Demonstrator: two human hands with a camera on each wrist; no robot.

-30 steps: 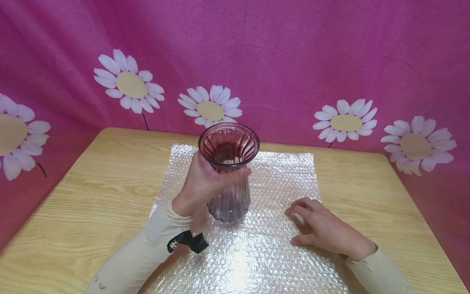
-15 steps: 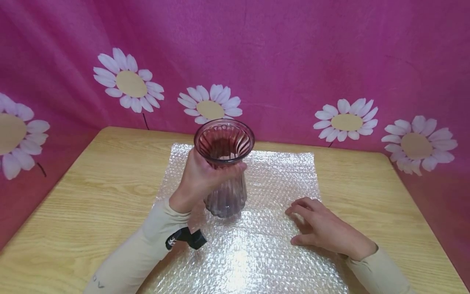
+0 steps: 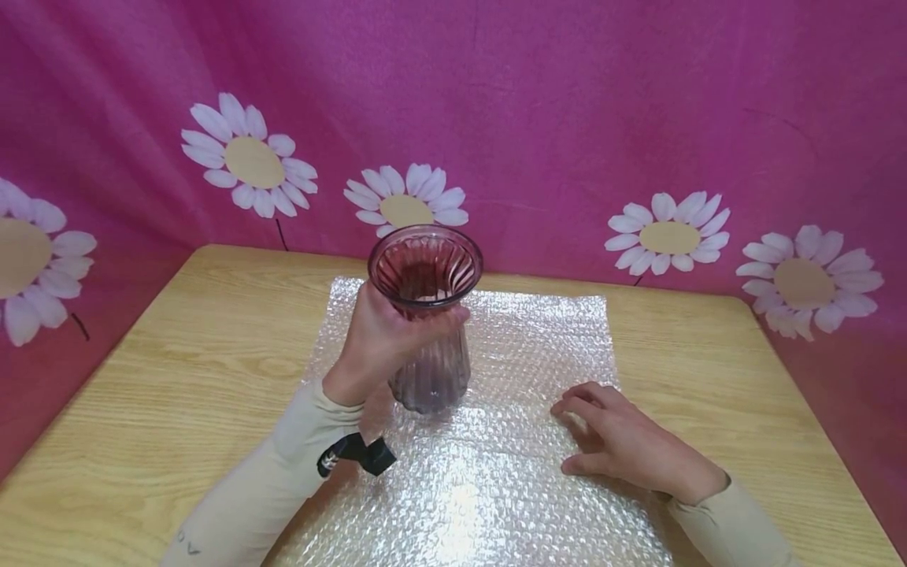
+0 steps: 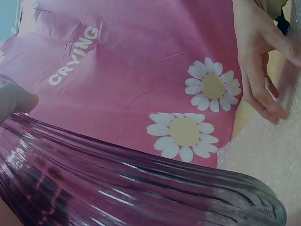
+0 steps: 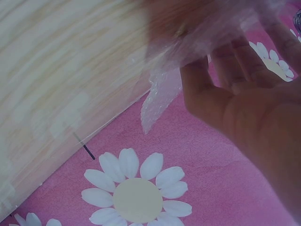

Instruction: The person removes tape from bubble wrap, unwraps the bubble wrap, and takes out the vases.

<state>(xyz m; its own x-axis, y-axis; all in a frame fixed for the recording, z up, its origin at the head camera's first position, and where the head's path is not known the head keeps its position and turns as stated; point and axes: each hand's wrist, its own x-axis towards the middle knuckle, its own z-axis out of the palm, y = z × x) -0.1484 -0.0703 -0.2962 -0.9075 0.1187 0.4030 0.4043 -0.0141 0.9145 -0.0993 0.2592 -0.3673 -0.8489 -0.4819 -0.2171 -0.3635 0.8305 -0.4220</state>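
A ribbed glass vase [image 3: 431, 370], pink at the flared top and greyish towards the base, stands upright over the bubble wrap [image 3: 538, 354]. My left hand [image 3: 383, 335] grips it just below the rim, thumb across the near side; the other fingers are hidden behind the glass. The left wrist view shows the vase [image 4: 136, 183] lying slantwise across the picture, the thumb on its neck. Towards the right edge of the wrap rests my right hand [image 3: 623, 441], its fingers loosely bent and nothing held. In the right wrist view, the right-hand fingers [image 5: 197, 84] touch the wrap.
The bubble wrap lies flat on a light wooden table [image 3: 234, 346]. Behind and at both sides hangs a pink cloth [image 3: 538, 118] printed with white daisies. A black strap [image 3: 357, 454] is on the left wrist.
My left hand has shifted the vase slightly left and away from me across the wrap. The right hand has stayed where it was.
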